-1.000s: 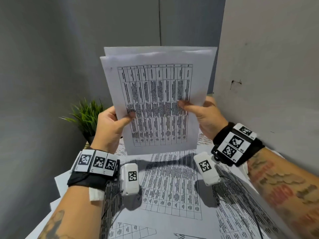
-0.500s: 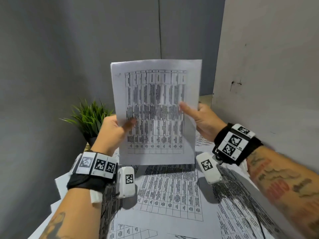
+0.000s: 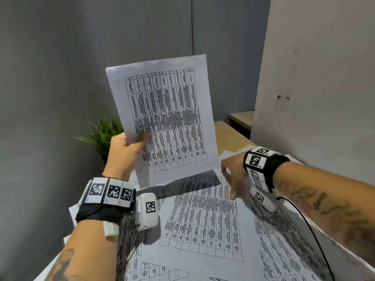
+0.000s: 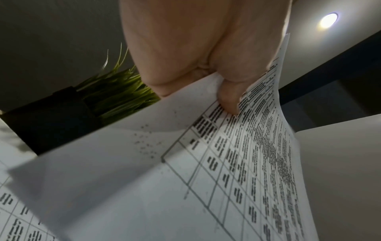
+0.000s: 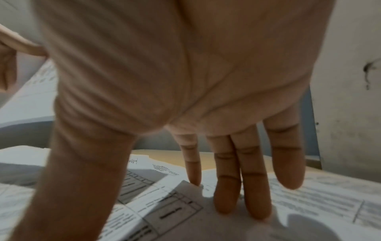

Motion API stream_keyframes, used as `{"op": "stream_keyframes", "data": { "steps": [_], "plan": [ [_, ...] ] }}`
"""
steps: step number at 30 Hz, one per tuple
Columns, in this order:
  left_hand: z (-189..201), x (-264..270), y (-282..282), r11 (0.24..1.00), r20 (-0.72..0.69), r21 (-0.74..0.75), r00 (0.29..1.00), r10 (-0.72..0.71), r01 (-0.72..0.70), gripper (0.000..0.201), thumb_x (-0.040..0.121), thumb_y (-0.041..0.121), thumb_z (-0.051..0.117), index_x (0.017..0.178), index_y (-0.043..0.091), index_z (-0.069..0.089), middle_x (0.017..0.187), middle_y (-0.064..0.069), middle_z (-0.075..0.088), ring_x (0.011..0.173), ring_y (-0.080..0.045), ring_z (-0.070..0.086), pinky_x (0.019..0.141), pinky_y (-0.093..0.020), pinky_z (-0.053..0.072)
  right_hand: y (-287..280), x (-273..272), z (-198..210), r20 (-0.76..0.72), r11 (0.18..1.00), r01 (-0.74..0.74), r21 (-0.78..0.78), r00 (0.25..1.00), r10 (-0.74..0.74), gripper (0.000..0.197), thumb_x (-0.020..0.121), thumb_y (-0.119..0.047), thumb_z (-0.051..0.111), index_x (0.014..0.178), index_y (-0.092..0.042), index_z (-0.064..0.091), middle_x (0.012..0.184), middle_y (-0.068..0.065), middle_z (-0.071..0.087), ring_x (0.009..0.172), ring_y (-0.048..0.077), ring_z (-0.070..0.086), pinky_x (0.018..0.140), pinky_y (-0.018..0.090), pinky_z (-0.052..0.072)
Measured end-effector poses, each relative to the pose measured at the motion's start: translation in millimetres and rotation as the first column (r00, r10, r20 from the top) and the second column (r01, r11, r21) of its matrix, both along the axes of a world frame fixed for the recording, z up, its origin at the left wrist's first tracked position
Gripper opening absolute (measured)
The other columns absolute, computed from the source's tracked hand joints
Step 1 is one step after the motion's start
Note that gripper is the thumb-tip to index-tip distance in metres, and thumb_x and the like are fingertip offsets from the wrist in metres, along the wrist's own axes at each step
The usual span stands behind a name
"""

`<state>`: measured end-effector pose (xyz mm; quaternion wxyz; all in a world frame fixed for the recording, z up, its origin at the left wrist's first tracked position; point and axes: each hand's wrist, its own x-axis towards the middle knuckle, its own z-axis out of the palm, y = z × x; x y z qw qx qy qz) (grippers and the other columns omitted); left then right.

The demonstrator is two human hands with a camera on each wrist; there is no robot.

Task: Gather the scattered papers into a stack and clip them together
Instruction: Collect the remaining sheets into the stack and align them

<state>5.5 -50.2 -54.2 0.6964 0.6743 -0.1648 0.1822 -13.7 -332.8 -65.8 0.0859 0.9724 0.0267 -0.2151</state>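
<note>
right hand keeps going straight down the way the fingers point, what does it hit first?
The right hand would meet the loose papers on the table; its straight fingers already look at or near a sheet's corner, though contact is unclear.

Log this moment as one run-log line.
left hand: holds printed white paper stack upright | right hand: fingers straight, touching loose printed sheet on table | clip: unseen

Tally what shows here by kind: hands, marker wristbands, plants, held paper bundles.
Hands: 2, left hand and right hand
Marker wristbands: 2, left wristband and right wristband
Plants: 1, potted plant
Bundles: 1, held paper bundle
Total: 6
The loose sheets overlap too much to count.
</note>
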Motion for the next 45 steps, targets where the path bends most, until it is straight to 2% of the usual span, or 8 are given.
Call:
{"op": "stream_keyframes", "data": {
  "steps": [5,13,19,23,26,31,37,45],
  "plan": [
    [1,-2,0,0.999,0.016,-0.031,1.000,-0.013,0.013,0.024,0.089,0.001,0.064,0.095,0.023,0.070,0.087,0.018,0.076,0.088,0.000,0.070,0.076,-0.019,0.052,-11,6,-4,-0.060,0.982,0.118,0.144,0.992,-0.111,0.076,0.056,-0.054,0.090,0.112,-0.009,0.067,0.106,0.004,0.074,0.088,0.020,0.067,0.069,0.027,0.050],
    [2,-3,-1,0.998,-0.077,-0.055,0.997,-0.002,-0.003,0.011,0.092,0.010,0.063,0.090,0.019,0.069,0.091,0.002,0.073,0.088,-0.015,0.067,0.087,-0.038,0.054,-27,24,-6,0.306,0.871,-0.025,0.491,0.941,-0.145,0.037,0.078,-0.029,0.081,0.110,-0.017,0.068,0.102,-0.003,0.065,0.099,0.022,0.061,0.075,0.028,0.047],
    [2,-2,0,0.995,-0.222,-0.043,0.970,-0.096,0.089,0.012,0.095,0.015,0.059,0.093,0.011,0.069,0.100,-0.008,0.073,0.103,-0.026,0.067,0.090,-0.041,0.051,-39,6,61,0.286,0.155,-0.244,0.957,0.873,-0.395,0.032,0.069,-0.023,0.088,0.090,-0.006,0.072,0.099,0.025,0.069,0.089,0.044,0.065,0.084,0.056,0.050],
    [4,-7,-6,0.985,-0.251,-0.102,0.954,-0.163,0.141,0.013,0.093,0.017,0.059,0.096,0.010,0.070,0.095,-0.007,0.074,0.099,-0.027,0.067,0.090,-0.046,0.052,-39,-6,92,0.219,-0.155,-0.292,0.944,0.903,-0.369,0.038,0.079,-0.011,0.075,0.111,0.007,0.066,0.094,0.013,0.074,0.076,0.021,0.071,0.070,0.032,0.056],
    [7,-12,-11,0.975,-0.233,-0.127,0.950,-0.209,0.183,0.020,0.083,0.023,0.064,0.098,0.010,0.070,0.094,-0.006,0.075,0.096,-0.023,0.069,0.093,-0.048,0.051,-30,-12,97,0.168,-0.329,-0.294,0.897,0.917,-0.361,0.035,0.092,-0.004,0.061,0.125,0.009,0.059,0.108,0.018,0.073,0.090,0.024,0.074,0.076,0.032,0.061],
    [11,-19,-28,0.989,-0.091,-0.104,0.990,-0.112,0.102,0.008,0.093,0.013,0.062,0.093,0.010,0.069,0.095,-0.012,0.073,0.095,-0.032,0.069,0.086,-0.051,0.056,-12,-25,101,0.165,-0.434,-0.339,0.835,0.906,-0.390,0.038,0.102,-0.022,0.050,0.130,0.003,0.057,0.100,0.012,0.076,0.082,0.019,0.075,0.064,0.028,0.060],
    [13,-19,-34,0.981,0.043,-0.175,0.994,0.097,-0.088,0.012,0.087,0.009,0.070,0.087,0.020,0.073,0.093,-0.009,0.073,0.094,-0.030,0.069,0.090,-0.055,0.055,-15,-32,82,0.272,-0.340,-0.358,0.870,0.922,-0.275,0.093,0.065,-0.063,0.077,0.138,-0.009,0.055,0.137,0.021,0.058,0.128,0.041,0.054,0.106,0.061,0.041],
    [8,-22,-49,0.983,0.064,-0.130,0.988,0.138,-0.129,0.014,0.085,0.005,0.071,0.089,0.018,0.073,0.086,-0.001,0.073,0.080,-0.015,0.071,0.078,-0.037,0.059,-12,-28,52,0.346,-0.241,-0.412,0.879,0.898,-0.271,0.080,0.047,-0.047,0.093,0.116,-0.019,0.063,0.116,0.000,0.073,0.113,0.016,0.066,0.097,0.034,0.052]
  ]
}}
